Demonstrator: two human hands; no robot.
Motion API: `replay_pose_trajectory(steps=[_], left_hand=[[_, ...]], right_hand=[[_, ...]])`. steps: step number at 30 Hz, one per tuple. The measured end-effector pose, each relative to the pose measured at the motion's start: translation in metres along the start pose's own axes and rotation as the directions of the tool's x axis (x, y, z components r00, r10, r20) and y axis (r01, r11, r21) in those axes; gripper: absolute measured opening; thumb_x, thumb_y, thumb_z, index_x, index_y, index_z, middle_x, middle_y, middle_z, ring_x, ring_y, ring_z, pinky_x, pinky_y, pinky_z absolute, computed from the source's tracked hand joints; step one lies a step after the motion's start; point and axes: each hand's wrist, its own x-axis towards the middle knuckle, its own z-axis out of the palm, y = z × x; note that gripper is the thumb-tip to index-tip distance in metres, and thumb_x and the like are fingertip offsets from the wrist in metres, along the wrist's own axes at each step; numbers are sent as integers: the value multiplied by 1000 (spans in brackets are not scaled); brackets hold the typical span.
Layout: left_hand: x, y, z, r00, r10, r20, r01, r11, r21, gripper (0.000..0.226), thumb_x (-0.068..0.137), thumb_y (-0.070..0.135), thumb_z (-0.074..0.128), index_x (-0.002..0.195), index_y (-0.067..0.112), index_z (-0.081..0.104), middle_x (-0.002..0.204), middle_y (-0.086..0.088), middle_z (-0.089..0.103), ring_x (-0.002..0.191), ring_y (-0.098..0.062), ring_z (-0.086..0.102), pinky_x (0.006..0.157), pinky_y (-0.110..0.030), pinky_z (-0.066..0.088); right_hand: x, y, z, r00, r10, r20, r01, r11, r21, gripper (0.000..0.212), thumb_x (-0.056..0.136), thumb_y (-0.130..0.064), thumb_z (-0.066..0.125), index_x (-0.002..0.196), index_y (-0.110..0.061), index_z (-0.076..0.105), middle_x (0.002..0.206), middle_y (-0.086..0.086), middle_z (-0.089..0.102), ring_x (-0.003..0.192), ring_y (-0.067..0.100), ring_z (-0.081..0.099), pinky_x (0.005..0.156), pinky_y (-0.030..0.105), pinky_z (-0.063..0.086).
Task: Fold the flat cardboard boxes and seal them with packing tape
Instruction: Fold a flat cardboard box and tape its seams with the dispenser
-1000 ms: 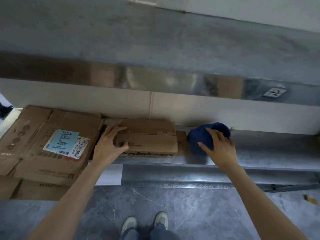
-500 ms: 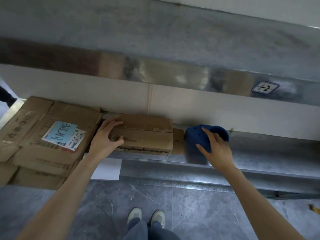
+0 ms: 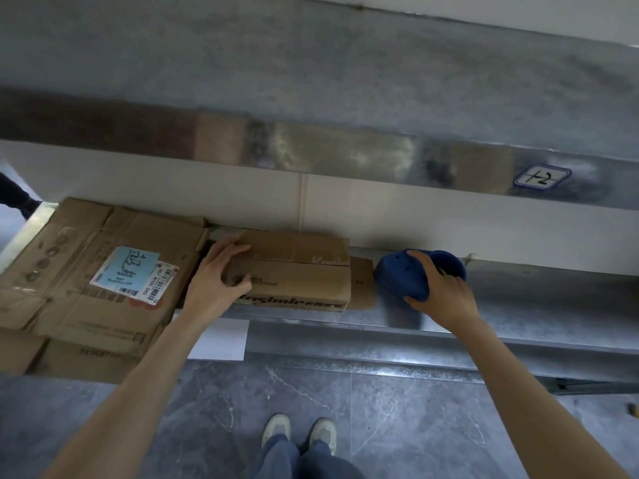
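Observation:
A small folded cardboard box [image 3: 297, 274] with dark print along its front lies on a metal shelf [image 3: 518, 299]. My left hand [image 3: 216, 281] grips the box's left end, fingers over the top and thumb on the front face. To the right a blue tape dispenser [image 3: 397, 274] sits on the shelf, and my right hand [image 3: 439, 288] holds it from the right, fingers curled over its top. A stack of larger flattened cardboard boxes [image 3: 86, 288] with a light-blue label lies at the left.
A second metal shelf [image 3: 311, 153] runs overhead, carrying a handwritten tag [image 3: 541, 176]. A white sheet [image 3: 218, 340] hangs below the shelf edge. Grey tiled floor [image 3: 380, 409] and my shoes [image 3: 299, 433] are below. Part of another person shows at the far left edge.
My right hand has closed round the blue dispenser and shifted it a little. My left hand's grip on the small box has tightened. The view has tilted slightly upward.

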Motion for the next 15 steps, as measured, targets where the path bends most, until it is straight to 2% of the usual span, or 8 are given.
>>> replay_pose_trajectory(steps=[4, 7, 12, 15], left_hand=[[0, 0, 0, 1000, 2, 4, -2, 1000, 1, 59, 71, 48, 56, 129, 36, 57, 146, 21, 38, 129, -3, 42, 91, -33, 45], [0, -1, 0, 1000, 0, -1, 0, 1000, 2, 60, 70, 50, 55, 129, 37, 56, 147, 21, 38, 129, -3, 42, 90, -33, 45], [-1, -3, 4, 1000, 5, -14, -5, 1000, 2, 56, 74, 40, 61, 129, 36, 56, 144, 24, 37, 131, -7, 42, 93, -35, 45], [0, -3, 5, 1000, 11, -18, -11, 1000, 5, 57, 73, 44, 58, 129, 35, 56, 142, 25, 37, 132, -9, 42, 93, -34, 44]], right_hand=[[-4, 9, -2, 999, -31, 16, 32, 999, -16, 88, 81, -38, 72, 153, -35, 21, 100, 7, 69, 70, 25, 61, 58, 28, 40], [-10, 23, -5, 1000, -25, -11, 25, 1000, -6, 88, 81, -35, 74, 153, -33, 24, 103, 7, 68, 65, 21, 54, 57, 28, 38], [-13, 32, -10, 998, -59, 6, 59, 998, 7, 87, 84, -34, 73, 154, -27, 23, 112, 9, 68, 87, 26, 64, 68, 33, 44], [-8, 23, -2, 996, -86, -22, 86, 996, 21, 84, 87, -35, 69, 155, -24, 21, 110, 8, 70, 91, 28, 66, 76, 35, 46]])
